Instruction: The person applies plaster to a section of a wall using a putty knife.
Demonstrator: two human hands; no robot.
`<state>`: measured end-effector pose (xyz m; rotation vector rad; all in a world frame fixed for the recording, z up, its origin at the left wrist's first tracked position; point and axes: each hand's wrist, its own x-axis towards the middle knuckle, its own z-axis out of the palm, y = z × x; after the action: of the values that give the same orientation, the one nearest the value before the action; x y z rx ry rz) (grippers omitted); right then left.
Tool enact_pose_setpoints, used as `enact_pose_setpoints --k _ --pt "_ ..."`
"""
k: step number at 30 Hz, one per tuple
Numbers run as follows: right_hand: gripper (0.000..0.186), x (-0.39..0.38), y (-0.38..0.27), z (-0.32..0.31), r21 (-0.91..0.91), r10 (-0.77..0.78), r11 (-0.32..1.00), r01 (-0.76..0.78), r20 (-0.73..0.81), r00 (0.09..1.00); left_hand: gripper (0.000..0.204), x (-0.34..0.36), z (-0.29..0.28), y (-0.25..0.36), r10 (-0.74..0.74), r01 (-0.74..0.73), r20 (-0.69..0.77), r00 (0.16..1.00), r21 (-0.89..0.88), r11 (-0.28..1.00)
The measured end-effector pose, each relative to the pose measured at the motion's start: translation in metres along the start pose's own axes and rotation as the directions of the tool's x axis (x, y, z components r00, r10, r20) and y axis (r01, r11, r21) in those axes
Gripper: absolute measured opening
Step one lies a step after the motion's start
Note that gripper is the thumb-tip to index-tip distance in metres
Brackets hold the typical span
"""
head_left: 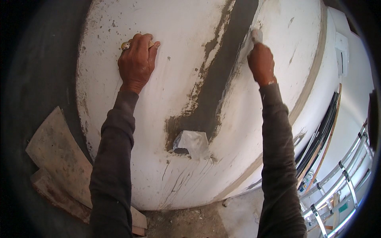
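My right hand [262,63] is closed round what looks like a putty knife [248,43], its pale flat blade partly hidden by the fingers. It lies against the right edge of a dark grey mortar strip [222,71] on the white wall [170,31]. Left of the strip, my left hand [137,59] presses on the wall with curled fingers. A small tan thing [151,43] shows between its thumb and forefinger, mostly hidden. One finger wears a ring [126,45]. At the strip's lower end, clear plastic [192,143] covers a box-like opening.
Boards [63,154] lean at the lower left beside the wall. On the right are a metal ladder [337,182], dark pipes [323,131] and thin wooden strips. Dusty bare floor [182,224] shows at the wall's foot. A tan band [311,83] runs down the wall's right side.
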<state>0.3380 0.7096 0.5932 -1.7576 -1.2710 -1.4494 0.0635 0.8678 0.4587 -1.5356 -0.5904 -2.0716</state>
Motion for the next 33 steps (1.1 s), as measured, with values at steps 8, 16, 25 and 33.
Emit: enact_pose_setpoints --k 8,16,25,33 --pt "0.069 -0.018 -0.002 0.001 -0.008 -0.069 0.998 0.069 -0.005 0.998 0.018 0.005 0.0 0.001 0.031 -0.03 -0.024 0.999 0.034 0.999" --pt "0.019 -0.03 -0.013 -0.004 -0.002 0.034 0.999 -0.034 0.049 0.998 0.018 0.002 0.003 -0.002 0.068 -0.066 -0.054 0.996 0.042 0.997" --pt "0.018 -0.023 -0.005 0.004 0.002 0.014 1.0 -0.014 0.009 1.0 0.02 0.002 0.003 0.001 0.0 0.0 -0.014 1.0 0.022 1.0" --pt "0.02 -0.007 -0.003 0.002 0.033 0.012 0.999 -0.012 -0.015 1.0 0.019 0.003 0.002 0.001 0.014 -0.013 -0.005 1.0 0.029 0.999"
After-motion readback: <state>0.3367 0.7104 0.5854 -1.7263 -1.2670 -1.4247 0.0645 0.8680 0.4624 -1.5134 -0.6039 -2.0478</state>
